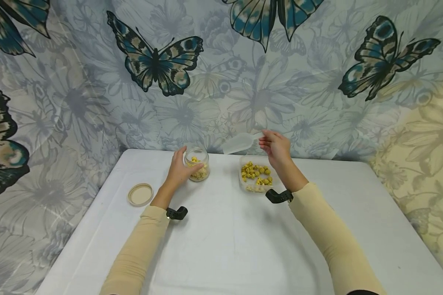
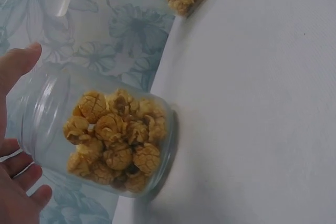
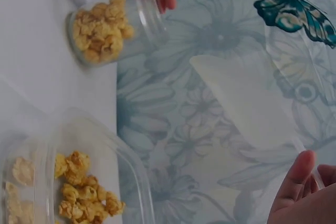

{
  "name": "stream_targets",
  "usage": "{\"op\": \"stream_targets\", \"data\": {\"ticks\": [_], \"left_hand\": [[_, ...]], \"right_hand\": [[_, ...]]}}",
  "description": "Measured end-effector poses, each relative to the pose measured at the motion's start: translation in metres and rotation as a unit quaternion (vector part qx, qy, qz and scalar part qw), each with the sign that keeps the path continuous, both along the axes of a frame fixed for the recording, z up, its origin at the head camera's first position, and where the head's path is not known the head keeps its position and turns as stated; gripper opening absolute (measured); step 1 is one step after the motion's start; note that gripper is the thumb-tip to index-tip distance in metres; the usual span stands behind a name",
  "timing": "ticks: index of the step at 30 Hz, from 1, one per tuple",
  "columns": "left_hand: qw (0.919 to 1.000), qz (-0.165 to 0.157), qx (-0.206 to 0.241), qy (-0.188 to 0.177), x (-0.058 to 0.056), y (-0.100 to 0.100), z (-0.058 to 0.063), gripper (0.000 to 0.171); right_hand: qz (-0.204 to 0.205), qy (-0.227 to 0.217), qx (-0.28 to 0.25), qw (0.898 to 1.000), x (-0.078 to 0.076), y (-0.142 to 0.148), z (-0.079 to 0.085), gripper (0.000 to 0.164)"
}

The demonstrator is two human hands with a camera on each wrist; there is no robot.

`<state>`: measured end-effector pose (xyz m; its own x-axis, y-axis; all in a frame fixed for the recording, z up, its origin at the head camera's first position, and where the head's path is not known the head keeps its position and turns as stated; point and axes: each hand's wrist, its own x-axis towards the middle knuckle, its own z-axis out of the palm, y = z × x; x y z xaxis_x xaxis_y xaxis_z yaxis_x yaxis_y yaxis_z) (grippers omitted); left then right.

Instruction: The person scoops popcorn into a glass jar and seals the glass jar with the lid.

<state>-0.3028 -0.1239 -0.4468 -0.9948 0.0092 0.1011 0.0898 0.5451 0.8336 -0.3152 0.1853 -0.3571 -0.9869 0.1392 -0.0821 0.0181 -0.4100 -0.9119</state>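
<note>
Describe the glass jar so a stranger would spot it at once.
On the white table, go to the far edge, left of the middle. The left hand grips the glass jar there, upright, lidless, partly filled with popcorn. Unlike the squarish plastic container to its right, it is round.

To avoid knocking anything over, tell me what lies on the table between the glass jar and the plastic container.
Only bare white tabletop lies between the glass jar and the plastic container, as the head view shows.
</note>
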Motion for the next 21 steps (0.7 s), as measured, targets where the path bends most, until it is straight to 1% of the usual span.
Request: {"op": "stream_targets", "data": {"ticks": [2,7,10,15,21], "left_hand": [[1.0,-0.001,0.006,0.003,0.002,0.001,0.003,0.099],[0.9995,-0.009,0.014,0.027,0.005,0.005,0.011,0.096],[0.9985,-0.014,0.018,0.049,0.006,0.007,0.012,0.093],[0.9961,-0.03,0.029,0.078,0.009,0.015,0.014,0.09],[0.9941,-0.043,0.04,0.092,0.014,0.025,0.019,0.09]], "right_hand": [[-0.005,-0.003,0.002,1.0,0.001,0.003,0.0,0.016],[-0.016,0.0,-0.014,1.0,0.001,0.011,-0.002,0.009],[-0.018,0.007,-0.024,1.0,0.003,0.016,-0.004,0.009],[-0.027,0.012,-0.025,0.999,0.008,0.025,-0.008,0.009],[-0.04,0.007,-0.04,0.998,0.011,0.033,-0.01,0.007]]}}
